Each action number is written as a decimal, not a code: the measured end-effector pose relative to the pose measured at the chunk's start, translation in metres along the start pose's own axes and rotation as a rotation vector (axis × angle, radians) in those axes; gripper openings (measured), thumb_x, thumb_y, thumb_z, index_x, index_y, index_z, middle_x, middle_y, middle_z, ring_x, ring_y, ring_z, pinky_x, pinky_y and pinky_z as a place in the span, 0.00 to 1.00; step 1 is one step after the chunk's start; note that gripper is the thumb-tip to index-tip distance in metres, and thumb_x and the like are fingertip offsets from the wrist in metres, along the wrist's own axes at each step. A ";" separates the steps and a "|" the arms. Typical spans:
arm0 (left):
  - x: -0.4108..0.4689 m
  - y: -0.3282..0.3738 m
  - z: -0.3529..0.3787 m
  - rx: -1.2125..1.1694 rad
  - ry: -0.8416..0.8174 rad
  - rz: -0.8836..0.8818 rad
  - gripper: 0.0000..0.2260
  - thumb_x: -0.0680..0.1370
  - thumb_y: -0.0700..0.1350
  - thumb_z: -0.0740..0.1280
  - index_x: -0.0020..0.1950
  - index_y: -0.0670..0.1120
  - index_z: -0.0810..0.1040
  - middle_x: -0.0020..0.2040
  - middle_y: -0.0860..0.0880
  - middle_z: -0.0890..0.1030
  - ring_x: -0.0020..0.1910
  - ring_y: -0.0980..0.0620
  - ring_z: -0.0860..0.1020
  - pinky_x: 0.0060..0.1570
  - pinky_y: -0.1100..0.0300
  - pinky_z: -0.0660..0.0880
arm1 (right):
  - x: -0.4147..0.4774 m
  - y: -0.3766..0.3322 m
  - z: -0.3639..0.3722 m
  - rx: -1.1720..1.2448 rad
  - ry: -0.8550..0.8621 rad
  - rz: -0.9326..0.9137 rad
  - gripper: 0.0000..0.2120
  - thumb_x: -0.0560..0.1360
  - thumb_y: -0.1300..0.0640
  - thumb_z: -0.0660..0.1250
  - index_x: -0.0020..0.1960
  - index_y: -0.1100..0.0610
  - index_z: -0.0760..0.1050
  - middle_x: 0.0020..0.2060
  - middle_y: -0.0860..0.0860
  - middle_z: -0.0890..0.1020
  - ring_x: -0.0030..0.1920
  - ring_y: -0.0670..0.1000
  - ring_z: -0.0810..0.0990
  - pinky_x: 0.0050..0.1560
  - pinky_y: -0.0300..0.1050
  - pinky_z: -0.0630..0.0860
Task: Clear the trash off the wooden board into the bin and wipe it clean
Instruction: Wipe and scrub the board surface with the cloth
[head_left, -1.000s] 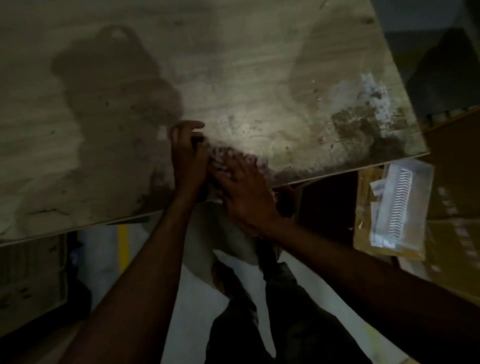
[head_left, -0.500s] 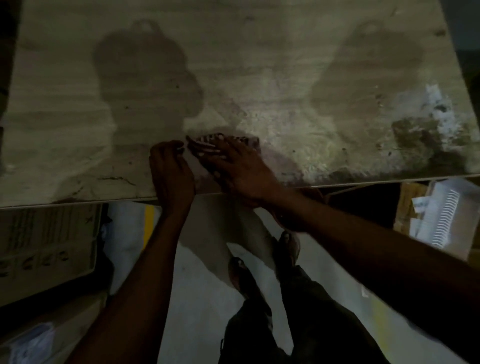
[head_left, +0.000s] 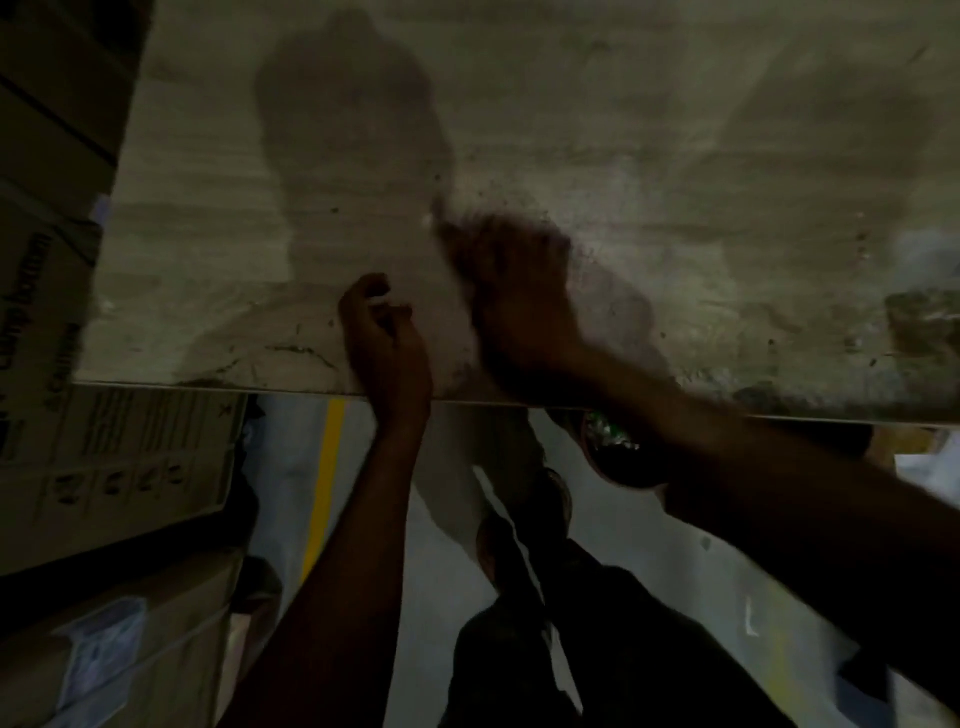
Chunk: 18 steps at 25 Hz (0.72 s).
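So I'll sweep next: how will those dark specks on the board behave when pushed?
The specks look tiny and loose, so they are probably light and easily swept along the board. Some may scatter rather than slide together. The dark patch at the right looks smeared on, so it likely sticks and needs rubbing.

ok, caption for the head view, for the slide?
Blurred right hand over the gritty wooden board, left hand curled at its near edge, a bin just below.

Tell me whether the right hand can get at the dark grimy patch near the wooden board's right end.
Probably yes: the right hand is over the pale wooden board, nothing stands between it and the dark grimy patch, and the left hand is on the other side.
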<state>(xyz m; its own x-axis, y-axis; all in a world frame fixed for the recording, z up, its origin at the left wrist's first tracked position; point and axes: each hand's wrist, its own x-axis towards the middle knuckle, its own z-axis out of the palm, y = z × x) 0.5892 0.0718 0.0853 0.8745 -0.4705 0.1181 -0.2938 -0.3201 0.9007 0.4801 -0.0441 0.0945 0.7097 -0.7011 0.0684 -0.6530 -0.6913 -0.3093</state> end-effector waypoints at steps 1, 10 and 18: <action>0.008 0.001 -0.006 -0.072 0.008 -0.076 0.12 0.77 0.36 0.61 0.60 0.41 0.76 0.55 0.46 0.79 0.49 0.52 0.80 0.49 0.64 0.77 | -0.041 -0.017 0.010 0.051 -0.064 -0.141 0.29 0.84 0.53 0.58 0.84 0.46 0.56 0.81 0.57 0.62 0.80 0.62 0.58 0.79 0.64 0.49; 0.064 -0.011 -0.015 0.416 -0.175 0.174 0.09 0.81 0.51 0.63 0.52 0.48 0.80 0.47 0.48 0.82 0.46 0.48 0.79 0.44 0.58 0.72 | 0.107 0.025 0.000 0.002 -0.006 0.129 0.28 0.84 0.46 0.53 0.83 0.51 0.60 0.81 0.61 0.61 0.80 0.65 0.59 0.80 0.61 0.54; 0.208 -0.075 -0.081 0.626 -0.181 0.409 0.12 0.84 0.51 0.59 0.63 0.47 0.76 0.58 0.44 0.75 0.59 0.40 0.72 0.59 0.48 0.68 | 0.084 -0.063 0.019 0.040 -0.174 -0.479 0.26 0.86 0.44 0.50 0.83 0.41 0.55 0.82 0.51 0.60 0.82 0.57 0.58 0.80 0.64 0.53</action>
<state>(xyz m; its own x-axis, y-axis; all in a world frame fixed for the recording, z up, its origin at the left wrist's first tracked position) 0.8243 0.0642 0.0763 0.5880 -0.7618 0.2719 -0.7911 -0.4717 0.3894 0.5856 -0.0564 0.1018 0.9627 -0.2654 0.0534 -0.2355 -0.9184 -0.3180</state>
